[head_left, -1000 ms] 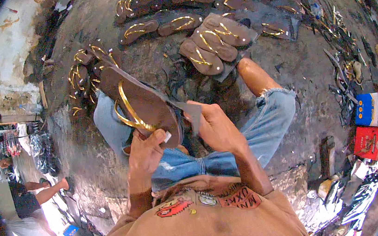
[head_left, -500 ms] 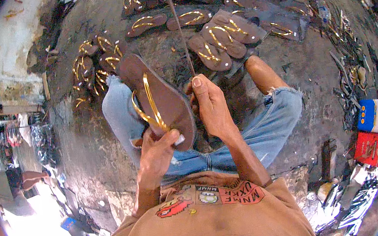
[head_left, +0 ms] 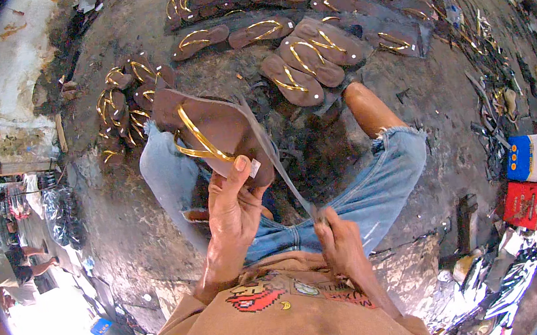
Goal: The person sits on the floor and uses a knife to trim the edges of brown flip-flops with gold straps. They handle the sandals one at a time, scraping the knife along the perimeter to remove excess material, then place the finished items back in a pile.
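Note:
A brown flip-flop sandal (head_left: 230, 122) with a shiny gold V-shaped strap (head_left: 197, 136) is tilted over my left thigh. My left hand (head_left: 230, 208) grips it at the lower end, thumb on top near a small white tag (head_left: 254, 168); the other fingers are partly hidden below. At my lap, my right hand (head_left: 342, 242) is closed round the near end of a long, thin, grey knife (head_left: 287, 173). Its blade runs up and away along the sandal's right edge; whether it touches along its whole length I cannot tell.
I sit on a dark, dirty floor (head_left: 127, 203). More gold-strapped sandals lie in a heap (head_left: 117, 105) at far left, in a group (head_left: 312, 56) ahead, and in rows beyond. At right are a blue-and-white box (head_left: 524, 159), a red box (head_left: 526, 205) and dark scraps (head_left: 491, 115).
My right hand has dropped from beside the sandal toward my lap, drawing the knife down along the sandal's edge. My left hand has turned, tilting the sandal slightly.

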Tool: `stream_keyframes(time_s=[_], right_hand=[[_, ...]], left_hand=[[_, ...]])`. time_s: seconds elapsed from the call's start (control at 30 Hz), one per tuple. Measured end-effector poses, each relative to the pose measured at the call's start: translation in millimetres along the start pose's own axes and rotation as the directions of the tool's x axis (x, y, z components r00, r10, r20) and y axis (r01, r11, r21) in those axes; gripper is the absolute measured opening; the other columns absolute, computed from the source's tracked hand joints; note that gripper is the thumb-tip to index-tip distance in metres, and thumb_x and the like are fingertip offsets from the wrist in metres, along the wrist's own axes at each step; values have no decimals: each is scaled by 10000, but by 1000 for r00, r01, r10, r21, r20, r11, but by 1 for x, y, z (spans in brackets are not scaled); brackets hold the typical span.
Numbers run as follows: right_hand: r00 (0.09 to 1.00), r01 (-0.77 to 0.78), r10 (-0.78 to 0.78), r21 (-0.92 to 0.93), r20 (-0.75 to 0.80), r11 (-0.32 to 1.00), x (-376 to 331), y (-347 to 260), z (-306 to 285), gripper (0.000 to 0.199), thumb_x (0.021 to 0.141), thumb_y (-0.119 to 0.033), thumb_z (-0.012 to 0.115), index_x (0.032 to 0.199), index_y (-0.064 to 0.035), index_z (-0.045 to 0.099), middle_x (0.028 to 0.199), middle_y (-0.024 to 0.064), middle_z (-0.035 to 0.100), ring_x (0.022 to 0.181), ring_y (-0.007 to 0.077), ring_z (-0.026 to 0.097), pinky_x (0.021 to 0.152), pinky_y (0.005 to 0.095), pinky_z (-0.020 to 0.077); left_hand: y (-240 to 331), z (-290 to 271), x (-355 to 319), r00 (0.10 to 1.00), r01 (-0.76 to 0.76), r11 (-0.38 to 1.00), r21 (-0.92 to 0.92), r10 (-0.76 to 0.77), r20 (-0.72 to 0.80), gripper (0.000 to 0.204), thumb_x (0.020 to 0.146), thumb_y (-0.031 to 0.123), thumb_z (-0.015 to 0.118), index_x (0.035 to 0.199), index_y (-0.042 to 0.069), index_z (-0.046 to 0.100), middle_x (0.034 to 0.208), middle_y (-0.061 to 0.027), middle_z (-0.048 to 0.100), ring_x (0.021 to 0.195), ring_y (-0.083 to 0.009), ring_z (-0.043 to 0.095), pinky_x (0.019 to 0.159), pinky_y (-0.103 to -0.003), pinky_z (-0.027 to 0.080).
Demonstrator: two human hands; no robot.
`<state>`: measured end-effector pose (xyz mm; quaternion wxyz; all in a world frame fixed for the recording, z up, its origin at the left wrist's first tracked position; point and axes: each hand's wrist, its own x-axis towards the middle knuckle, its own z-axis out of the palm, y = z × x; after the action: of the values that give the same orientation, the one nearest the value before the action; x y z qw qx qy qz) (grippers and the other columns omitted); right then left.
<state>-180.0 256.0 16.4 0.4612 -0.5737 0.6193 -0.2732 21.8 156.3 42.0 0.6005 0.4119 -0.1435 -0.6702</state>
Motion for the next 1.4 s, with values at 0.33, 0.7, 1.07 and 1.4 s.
stream_keyframes(time_s=[0.33,0.7,1.07,1.4], right_hand=[[988,156,-141,449,-66,880,121,-70,24,234,1002,-230,637,1033,3,642,764,-8,605,690,74,514,603,289,450],[943,-61,86,-88,322,994,15,-15,-23,323,1040,-343,495,1205,-79,581,859,269,671,807,501,645,713,536,500],[962,37,-22,-49,274,998,91,-27,19,276,1038,-342,506,1063,-73,562,836,264,659,806,492,640,673,571,474],[976,214,-189,641,-109,738,221,-63,43,350,1054,-331,542,1036,-2,658,781,25,634,708,136,555,666,318,479]], left_hand=[[1,1,-31,991,-24,967,254,56,-121,512,891,100,759,1342,5,535,1170,-88,679,1037,-190,669,918,-344,559],[2,-24,-36,974,22,990,140,11,-228,396,912,201,767,1215,1,609,1030,-91,713,801,-165,704,665,-314,596],[10,-13,-42,977,0,968,250,53,-206,383,951,218,697,1253,7,592,1035,-95,704,856,-188,689,695,-321,570],[3,-19,-43,967,83,866,493,50,-249,535,820,128,823,1273,-25,583,1111,-115,700,1011,-176,670,911,-305,531]])
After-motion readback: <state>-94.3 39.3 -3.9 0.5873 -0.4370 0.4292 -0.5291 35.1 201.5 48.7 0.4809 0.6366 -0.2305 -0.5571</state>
